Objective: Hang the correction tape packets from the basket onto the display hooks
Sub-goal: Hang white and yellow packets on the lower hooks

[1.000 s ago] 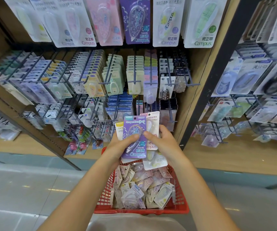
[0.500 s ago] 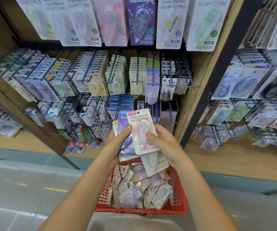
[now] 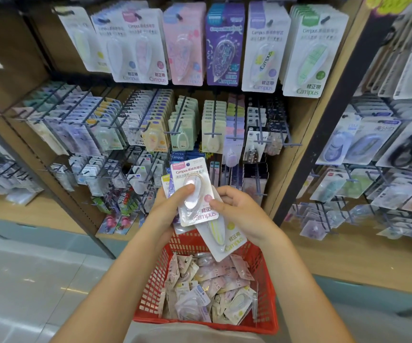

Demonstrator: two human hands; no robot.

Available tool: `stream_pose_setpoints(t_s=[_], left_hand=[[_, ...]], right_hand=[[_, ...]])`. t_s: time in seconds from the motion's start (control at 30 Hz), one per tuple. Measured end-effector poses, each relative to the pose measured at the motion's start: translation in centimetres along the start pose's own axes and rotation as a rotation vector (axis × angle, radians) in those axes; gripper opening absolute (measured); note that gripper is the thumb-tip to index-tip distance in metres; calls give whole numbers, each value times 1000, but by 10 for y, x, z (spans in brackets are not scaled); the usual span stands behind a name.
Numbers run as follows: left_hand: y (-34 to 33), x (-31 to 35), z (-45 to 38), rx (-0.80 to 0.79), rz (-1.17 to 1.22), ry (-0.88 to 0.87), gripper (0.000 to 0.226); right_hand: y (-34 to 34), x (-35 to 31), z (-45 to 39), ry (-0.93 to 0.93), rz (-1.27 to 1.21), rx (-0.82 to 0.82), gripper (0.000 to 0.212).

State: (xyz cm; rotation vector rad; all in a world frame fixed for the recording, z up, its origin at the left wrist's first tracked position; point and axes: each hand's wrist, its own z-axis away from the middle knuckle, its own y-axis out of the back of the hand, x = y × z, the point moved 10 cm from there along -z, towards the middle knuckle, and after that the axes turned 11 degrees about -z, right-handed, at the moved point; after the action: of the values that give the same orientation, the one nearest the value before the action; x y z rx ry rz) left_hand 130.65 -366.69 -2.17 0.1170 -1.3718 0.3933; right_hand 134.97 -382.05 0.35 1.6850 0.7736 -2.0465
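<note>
My left hand [image 3: 169,209] grips a small stack of correction tape packets, its thumb pressed on the top one, a white card with a pink label [image 3: 195,191]. My right hand [image 3: 243,214] pinches that card's lower right edge and also holds a white packet with a yellow-green tape [image 3: 222,237] fanned out below. A purple packet shows behind the stack on the left. Beneath my hands stands the red basket [image 3: 265,276], holding several loose packets [image 3: 207,293]. Display hooks [image 3: 234,122] loaded with packets fill the shelf ahead.
Large Campus packets [image 3: 224,45] hang along the top row. A black upright post [image 3: 324,125] divides this bay from a second hook display [image 3: 378,149] on the right. Wooden shelf ledges run below both bays, and a pale tiled floor [image 3: 26,280] lies to the left.
The purple packet that was on top a second ago now sits behind the stack, and the white pink-labelled card is in front. The view has moved closer to the shelf.
</note>
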Motion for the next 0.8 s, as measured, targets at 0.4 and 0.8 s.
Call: stream_pose_setpoints(t_s=[0.4,0.8], left_hand=[[17,42,-5,130,164,25,63],[1,84,-16,85,-41,-114,59]], right_hand=[[3,-25,-1,11,-62,-31,36],[38,-86,-1,272,-280,254,38]])
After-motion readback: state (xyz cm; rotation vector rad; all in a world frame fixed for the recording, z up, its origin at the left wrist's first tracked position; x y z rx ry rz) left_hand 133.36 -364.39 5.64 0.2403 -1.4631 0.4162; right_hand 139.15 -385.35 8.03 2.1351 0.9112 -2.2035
